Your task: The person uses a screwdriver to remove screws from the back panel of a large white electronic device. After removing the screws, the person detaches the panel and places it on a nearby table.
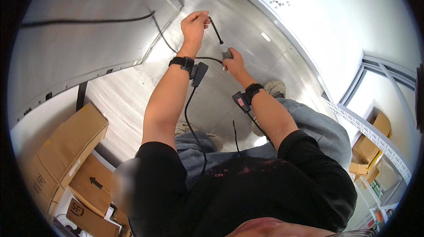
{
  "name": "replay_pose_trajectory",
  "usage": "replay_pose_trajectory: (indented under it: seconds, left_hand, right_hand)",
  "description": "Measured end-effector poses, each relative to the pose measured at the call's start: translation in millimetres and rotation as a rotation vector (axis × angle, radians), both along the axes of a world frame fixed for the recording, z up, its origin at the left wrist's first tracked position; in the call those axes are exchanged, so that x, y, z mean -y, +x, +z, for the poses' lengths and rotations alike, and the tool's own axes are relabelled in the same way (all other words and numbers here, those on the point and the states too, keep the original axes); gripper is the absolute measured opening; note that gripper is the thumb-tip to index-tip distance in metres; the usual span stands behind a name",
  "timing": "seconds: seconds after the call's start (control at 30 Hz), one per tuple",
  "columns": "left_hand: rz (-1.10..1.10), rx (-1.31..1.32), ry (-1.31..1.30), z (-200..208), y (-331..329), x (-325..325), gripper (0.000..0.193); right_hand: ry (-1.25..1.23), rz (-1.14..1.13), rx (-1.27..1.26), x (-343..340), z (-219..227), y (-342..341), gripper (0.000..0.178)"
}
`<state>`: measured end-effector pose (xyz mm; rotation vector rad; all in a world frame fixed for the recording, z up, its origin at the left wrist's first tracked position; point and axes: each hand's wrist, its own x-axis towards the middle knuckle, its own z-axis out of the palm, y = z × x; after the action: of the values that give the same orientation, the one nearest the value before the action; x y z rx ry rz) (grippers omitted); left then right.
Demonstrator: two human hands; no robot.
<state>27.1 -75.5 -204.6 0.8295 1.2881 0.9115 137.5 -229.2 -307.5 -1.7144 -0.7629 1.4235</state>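
I have the right hand (234, 63) gripping a grey-handled, slender black-shafted tool (219, 38); the left hand (194, 25) curls beside its far tip, grip unclear to me.

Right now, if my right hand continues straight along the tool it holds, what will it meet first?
Probably the left hand, near the tip of the grey-handled tool in the right hand; depth is unclear.
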Motion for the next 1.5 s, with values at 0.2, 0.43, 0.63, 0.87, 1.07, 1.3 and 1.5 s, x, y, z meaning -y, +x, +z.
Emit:
replay_pose_trajectory:
  seconds: [0.2, 0.43, 0.63, 0.87, 1.07, 1.3, 1.5]
  left_hand:
    - [-0.134, -0.253, 0.303, -9, 84, -22, 0.017]
    - [-0.268, -0.337, 0.468, -19, 170, -20, 0.015]
    - [-0.237, -0.503, 0.59, -36, 192, -19, 0.015]
    - [-0.258, -0.521, 0.672, -44, 191, -19, 0.018]
    - [-0.259, -0.505, 0.68, -41, 172, -17, 0.018]
    - [-0.079, -0.673, 0.622, -52, 74, -11, 0.022]
    - [-0.126, -0.454, 0.243, -118, -16, -31, 0.025]
  right_hand:
    - [-0.098, -0.218, -0.171, 13, 4, 38, 0.03]
    - [-0.07, -0.276, -0.247, 6, 1, 63, 0.03]
    - [-0.071, -0.343, -0.238, 2, 3, 68, 0.025]
    - [-0.063, -0.321, -0.273, 4, -3, 70, 0.023]
    - [-0.084, -0.278, -0.174, -1, 2, 62, 0.025]
    - [-0.106, -0.145, -0.175, -17, -2, 32, 0.027]
    - [-0.106, 0.063, -0.095, -41, 26, -6, 0.025]
